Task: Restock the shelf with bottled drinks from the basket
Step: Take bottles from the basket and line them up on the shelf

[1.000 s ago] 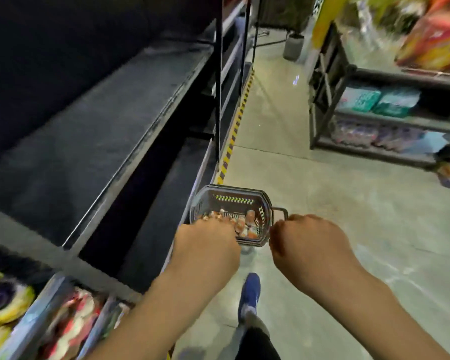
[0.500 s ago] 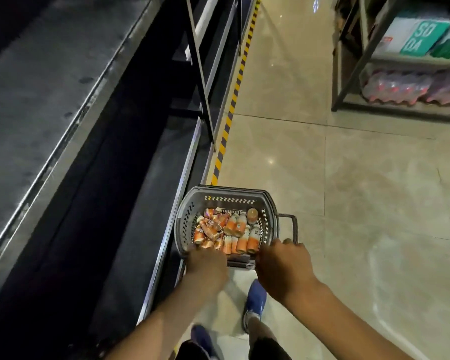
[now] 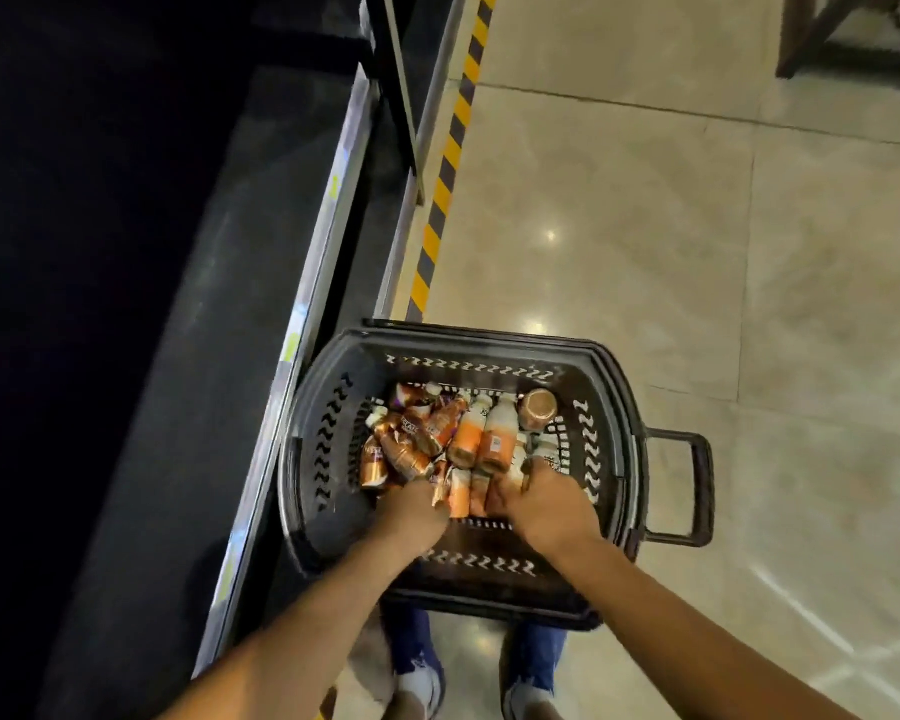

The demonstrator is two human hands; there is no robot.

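The basket [image 3: 611, 392] is at lower centre, just beside the dark shelf [image 3: 188, 356] on the left; bottles [image 3: 481, 439] lie heaped inside; the left hand [image 3: 411, 509] and right hand [image 3: 549, 504] reach among them, fingers hidden, grasp impossible to tell.

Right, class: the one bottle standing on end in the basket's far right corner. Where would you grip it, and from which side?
Probably from straight above, fingers round the upper body of the upright bottle: its round end faces up, while the basket wall and lying bottles crowd its lower sides.
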